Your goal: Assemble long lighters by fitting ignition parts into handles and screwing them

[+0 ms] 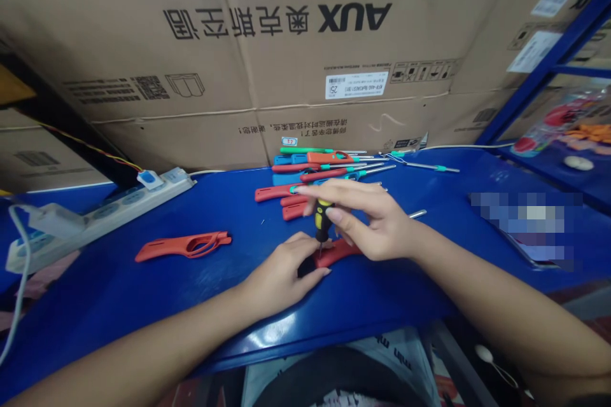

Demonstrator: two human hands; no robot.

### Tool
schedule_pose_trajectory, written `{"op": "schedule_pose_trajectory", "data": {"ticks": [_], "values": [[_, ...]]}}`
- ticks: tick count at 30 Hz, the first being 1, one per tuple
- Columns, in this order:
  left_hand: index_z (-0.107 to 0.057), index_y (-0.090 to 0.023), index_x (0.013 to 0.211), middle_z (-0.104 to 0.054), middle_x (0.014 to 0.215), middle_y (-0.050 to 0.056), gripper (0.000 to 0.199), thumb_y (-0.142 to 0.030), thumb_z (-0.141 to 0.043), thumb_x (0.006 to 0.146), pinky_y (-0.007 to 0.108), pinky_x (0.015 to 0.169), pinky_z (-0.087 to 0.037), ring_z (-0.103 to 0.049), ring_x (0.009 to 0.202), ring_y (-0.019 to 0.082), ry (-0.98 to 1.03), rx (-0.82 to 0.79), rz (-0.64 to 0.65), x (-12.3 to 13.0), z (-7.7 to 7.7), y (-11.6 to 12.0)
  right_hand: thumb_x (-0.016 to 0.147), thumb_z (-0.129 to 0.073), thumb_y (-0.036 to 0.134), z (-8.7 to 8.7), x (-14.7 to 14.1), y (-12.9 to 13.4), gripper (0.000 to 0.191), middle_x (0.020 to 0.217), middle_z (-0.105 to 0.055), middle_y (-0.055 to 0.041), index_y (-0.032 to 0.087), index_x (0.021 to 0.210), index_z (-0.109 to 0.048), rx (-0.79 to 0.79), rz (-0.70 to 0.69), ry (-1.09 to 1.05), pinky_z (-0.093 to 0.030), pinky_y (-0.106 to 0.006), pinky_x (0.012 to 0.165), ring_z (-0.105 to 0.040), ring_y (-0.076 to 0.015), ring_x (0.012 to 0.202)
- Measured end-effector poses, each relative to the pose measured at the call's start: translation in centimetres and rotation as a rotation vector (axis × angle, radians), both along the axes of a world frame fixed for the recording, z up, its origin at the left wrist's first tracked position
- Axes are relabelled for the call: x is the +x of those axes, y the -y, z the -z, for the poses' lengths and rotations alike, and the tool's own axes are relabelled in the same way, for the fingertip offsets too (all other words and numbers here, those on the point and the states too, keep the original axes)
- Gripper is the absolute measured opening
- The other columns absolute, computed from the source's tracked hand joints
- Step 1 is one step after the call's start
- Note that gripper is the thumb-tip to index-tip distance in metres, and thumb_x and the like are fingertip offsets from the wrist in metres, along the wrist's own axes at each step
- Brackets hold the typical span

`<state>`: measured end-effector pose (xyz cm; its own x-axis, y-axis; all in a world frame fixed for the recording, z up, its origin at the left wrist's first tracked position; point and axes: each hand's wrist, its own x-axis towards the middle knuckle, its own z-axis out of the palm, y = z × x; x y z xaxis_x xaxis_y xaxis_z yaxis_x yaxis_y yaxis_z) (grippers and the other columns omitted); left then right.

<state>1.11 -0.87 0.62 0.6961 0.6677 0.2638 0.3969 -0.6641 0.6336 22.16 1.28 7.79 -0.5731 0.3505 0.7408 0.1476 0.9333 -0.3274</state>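
Note:
My right hand (367, 219) grips a small black and yellow screwdriver (323, 221), held upright. Its tip touches the near left end of a red lighter (338, 253) lying on the blue table. My left hand (286, 273) pinches that end of the lighter between thumb and fingers. The rest of this lighter passes under my right hand, and a metal tube shows beyond it. Behind my hands lies a pile of lighters (329, 172) in red, blue, orange and green. A loose red handle shell (184, 246) rests to the left.
A white power strip (109, 210) with plugs and cables runs along the left. A cardboard sheet (286, 89) stands behind the blue table (205, 311). At the right are a partly blurred flat object (529, 229), a blue metal frame (534, 70) and a plastic bag (563, 117).

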Motion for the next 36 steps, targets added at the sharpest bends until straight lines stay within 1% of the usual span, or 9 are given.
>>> {"op": "schedule_pose_trajectory", "data": {"ticks": [3, 5, 8, 12, 16, 19, 22, 27, 36], "values": [[-0.064, -0.017, 0.116, -0.072, 0.108, 0.007, 0.025, -0.022, -0.068, 0.092, 0.035, 0.09, -0.052, -0.065, 0.099, 0.023, 0.0, 0.022, -0.021, 0.0, 0.0, 0.1, 0.093, -0.068, 0.03, 0.1, 0.0, -0.1, 0.022, 0.088, -0.072, -0.0052, 0.015, 0.109, -0.071, 0.135, 0.086, -0.063, -0.056, -0.024, 0.075, -0.067, -0.0129, 0.078], [-0.065, -0.017, 0.115, -0.073, 0.105, 0.007, 0.023, -0.023, -0.067, 0.092, 0.035, 0.087, -0.052, -0.065, 0.097, 0.023, -0.005, 0.025, -0.027, 0.0, -0.1, 0.1, 0.095, -0.065, 0.033, 0.2, -0.1, -0.1, 0.03, 0.103, -0.073, -0.0101, 0.013, 0.117, -0.068, 0.216, 0.121, -0.02, -0.057, -0.026, 0.079, -0.069, -0.0153, 0.088], [-0.065, -0.018, 0.114, -0.072, 0.107, 0.007, 0.022, -0.023, -0.066, 0.093, 0.036, 0.088, -0.052, -0.064, 0.1, 0.023, -0.007, 0.008, -0.014, 0.0, -0.1, 0.1, 0.104, -0.04, 0.021, 0.2, -0.1, 0.0, 0.038, 0.119, -0.07, -0.0128, 0.013, 0.138, -0.055, 0.049, 0.015, 0.048, -0.056, -0.03, 0.092, -0.067, -0.016, 0.106], [-0.064, -0.018, 0.114, -0.072, 0.107, 0.007, 0.022, -0.023, -0.066, 0.093, 0.037, 0.088, -0.052, -0.065, 0.099, 0.024, -0.02, 0.012, -0.03, 0.0, 0.0, 0.1, 0.095, -0.064, 0.028, 0.1, -0.2, 0.1, 0.02, 0.086, -0.073, -0.0048, 0.015, 0.11, -0.069, 0.132, 0.09, -0.038, -0.056, -0.023, 0.076, -0.068, -0.0125, 0.077], [-0.064, -0.018, 0.118, -0.071, 0.115, 0.009, 0.025, -0.023, -0.065, 0.094, 0.038, 0.092, -0.052, -0.063, 0.106, 0.024, -0.013, 0.005, -0.014, 0.0, 0.0, 0.1, 0.101, -0.051, 0.021, -0.1, -0.1, 0.2, 0.028, 0.118, -0.072, -0.0136, 0.012, 0.123, -0.066, 0.112, 0.073, 0.024, -0.056, -0.028, 0.087, -0.069, -0.0167, 0.105], [-0.064, -0.018, 0.117, -0.071, 0.114, 0.008, 0.024, -0.021, -0.066, 0.093, 0.037, 0.092, -0.051, -0.064, 0.104, 0.024, -0.012, 0.007, -0.011, 0.1, -0.1, 0.2, 0.102, -0.047, 0.016, -0.2, -0.3, 0.3, 0.027, 0.108, -0.074, -0.0098, 0.013, 0.12, -0.066, -0.031, -0.025, -0.013, -0.056, -0.027, 0.089, -0.069, -0.0133, 0.098], [-0.065, -0.018, 0.112, -0.072, 0.105, 0.008, 0.02, -0.022, -0.065, 0.093, 0.037, 0.088, -0.052, -0.065, 0.099, 0.024, -0.036, 0.016, -0.03, 0.1, 0.0, 0.2, 0.094, -0.067, 0.029, -0.2, -0.6, 0.5, 0.016, 0.088, -0.073, -0.0057, 0.015, 0.101, -0.07, 0.12, 0.083, -0.056, -0.057, -0.023, 0.077, -0.068, -0.0123, 0.078], [-0.067, -0.016, 0.107, -0.071, 0.105, 0.009, 0.016, -0.023, -0.064, 0.093, 0.037, 0.09, -0.052, -0.065, 0.101, 0.024, -0.039, -0.019, -0.055, 0.1, 0.1, 0.3, 0.1, -0.049, 0.017, -0.4, -0.6, 0.9, 0.03, 0.119, -0.072, -0.0135, 0.011, 0.125, -0.065, 0.011, 0.013, 0.031, -0.055, -0.029, 0.095, -0.068, -0.0161, 0.11], [-0.066, -0.016, 0.107, -0.07, 0.109, 0.01, 0.017, -0.019, -0.063, 0.09, 0.04, 0.091, -0.054, -0.066, 0.104, 0.026, -0.013, -0.008, -0.092, 0.4, 0.2, 0.6, 0.097, -0.059, 0.022, -0.2, -1.6, 1.1, 0.016, 0.104, -0.076, -0.0096, 0.014, 0.108, -0.069, 0.126, 0.073, -0.013, -0.058, -0.026, 0.084, -0.072, -0.0144, 0.094]]}}
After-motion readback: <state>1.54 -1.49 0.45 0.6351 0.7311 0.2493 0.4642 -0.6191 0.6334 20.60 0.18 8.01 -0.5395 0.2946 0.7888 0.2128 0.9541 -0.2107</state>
